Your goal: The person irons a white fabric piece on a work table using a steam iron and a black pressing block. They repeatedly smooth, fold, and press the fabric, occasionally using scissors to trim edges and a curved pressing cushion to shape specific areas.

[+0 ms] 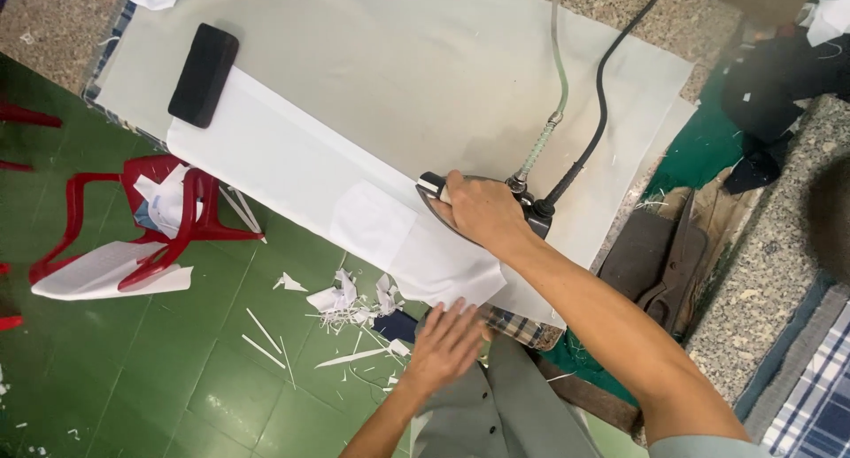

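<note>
Nearest camera: grey shirt front at the bottom edge, with my left hand just above it.
Left hand state: open and flat, fingers spread, resting on the near hem of the white fabric strip where it droops off the board edge. Not pinching anything that I can see.
Right hand state: my right hand is closed over the handle of the iron, wrapped from above; the handle itself is mostly hidden under the fist.
Iron position: soleplate down on the strip, near its right-hand end, nose pointing left.
Iron handling (judgement): rigid, probably hefty, hot underneath. Handle is the only sane hold; I would stay off the metal rim.
Tethers: black cable and a pale green hose run off the rear of the iron toward the far side. I expect them to tug on long strokes.
Fabric handling (judgement): thin, limp, light, likely to slide and crease. Best pressed flat with a palm at the free edge, not gripped.
Support: padded ironing board with a pale cover.
Far left: black rectangular pad lying across the strip's end.
Floor: white fabric scraps on green tiles, red plastic chair left of them.
</note>
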